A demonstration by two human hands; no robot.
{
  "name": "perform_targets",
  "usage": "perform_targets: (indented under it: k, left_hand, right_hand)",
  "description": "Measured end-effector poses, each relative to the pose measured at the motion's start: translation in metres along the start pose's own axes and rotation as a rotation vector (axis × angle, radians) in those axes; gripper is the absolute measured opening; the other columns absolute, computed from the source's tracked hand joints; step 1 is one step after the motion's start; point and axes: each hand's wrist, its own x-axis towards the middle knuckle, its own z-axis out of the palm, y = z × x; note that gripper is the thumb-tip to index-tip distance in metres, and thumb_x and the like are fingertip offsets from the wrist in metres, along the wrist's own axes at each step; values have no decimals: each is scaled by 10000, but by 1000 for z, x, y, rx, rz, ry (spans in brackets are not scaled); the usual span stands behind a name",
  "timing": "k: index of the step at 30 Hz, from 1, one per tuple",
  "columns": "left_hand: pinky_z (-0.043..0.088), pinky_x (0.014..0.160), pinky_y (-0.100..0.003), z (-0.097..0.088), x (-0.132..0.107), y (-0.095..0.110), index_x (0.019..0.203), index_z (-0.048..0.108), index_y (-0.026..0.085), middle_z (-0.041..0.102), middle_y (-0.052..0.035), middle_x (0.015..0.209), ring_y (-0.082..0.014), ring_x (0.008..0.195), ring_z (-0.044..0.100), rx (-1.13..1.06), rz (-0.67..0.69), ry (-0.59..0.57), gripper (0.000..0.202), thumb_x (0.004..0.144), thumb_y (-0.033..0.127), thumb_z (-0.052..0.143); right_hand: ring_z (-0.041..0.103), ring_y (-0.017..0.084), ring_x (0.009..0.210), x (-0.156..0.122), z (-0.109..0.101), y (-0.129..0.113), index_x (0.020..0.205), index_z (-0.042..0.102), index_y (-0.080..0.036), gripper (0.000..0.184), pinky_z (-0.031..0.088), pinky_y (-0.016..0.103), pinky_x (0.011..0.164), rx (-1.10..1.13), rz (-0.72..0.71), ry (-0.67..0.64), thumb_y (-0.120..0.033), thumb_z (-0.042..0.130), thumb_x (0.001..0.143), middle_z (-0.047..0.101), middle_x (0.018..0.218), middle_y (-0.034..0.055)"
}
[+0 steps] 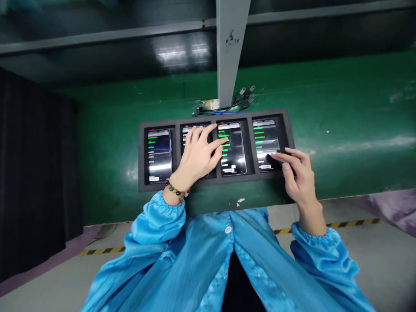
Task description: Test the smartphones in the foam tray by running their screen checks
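Observation:
A dark foam tray [177,162] holds several smartphones side by side, one per compartment, screens lit with lines of text, many of them green. My left hand [199,151] spreads over the second smartphone [186,131] from the left and covers most of it. Its index finger reaches onto the screen of the third smartphone [234,151]. At the right end, my right hand [297,171] has a fingertip at the lower screen of the rightmost smartphone [264,141], its fingers apart and holding nothing. The leftmost smartphone [159,154] lies untouched.
The tray rests on a green tabletop [344,130] near its front edge. Behind it stands a grey metal post [230,56], with black cables and connectors [239,94] at its foot. A black curtain [32,173] hangs at the left.

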Motion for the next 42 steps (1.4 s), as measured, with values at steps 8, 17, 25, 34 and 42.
perform_targets:
  k: [8,17,25,34,42]
  left_hand:
    - [283,1325,-633,-23,-16,-13,1426,732,338,551,-85,1643,-341,1511,495,-79,-70,126,409,1124,367,458]
    - [350,1260,-627,-64,-94,-80,1333,785,321,641,-103,1518,-370,1446,537,-74,-378,377,397,1129,435,464]
    - [378,1242,-652,-44,-108,-65,1324,797,340,591,-98,1595,-356,1434,530,-21,-101,179,324,1063,377,608]
    - [426,1194,-620,-32,-114,-46,1208,849,316,677,-86,1488,-342,1319,566,-13,31,142,258,1004,336,693]
    - [434,1178,-604,-41,-126,-56,1302,800,328,681,-85,1477,-345,1330,585,-107,-124,275,323,1014,320,653]
  right_hand:
    - [607,348,1430,2,7,-16,1355,765,-281,352,461,616,1197,-58,-29,-35,-294,506,1117,768,1323,100]
    - [621,331,1423,18,39,-54,1390,727,-279,366,469,559,1131,-11,-231,-241,-218,524,1092,767,1340,88]
    - [614,337,1420,31,54,-74,1379,722,-267,356,484,562,1121,30,-250,-214,-211,509,1099,757,1349,100]
    - [579,326,1457,49,84,-106,1434,680,-257,377,459,565,1180,20,-240,-242,-243,488,1109,753,1375,104]
    - [549,350,1483,70,111,-133,1451,656,-257,392,434,599,1186,12,-253,-321,-271,452,1116,740,1401,123]
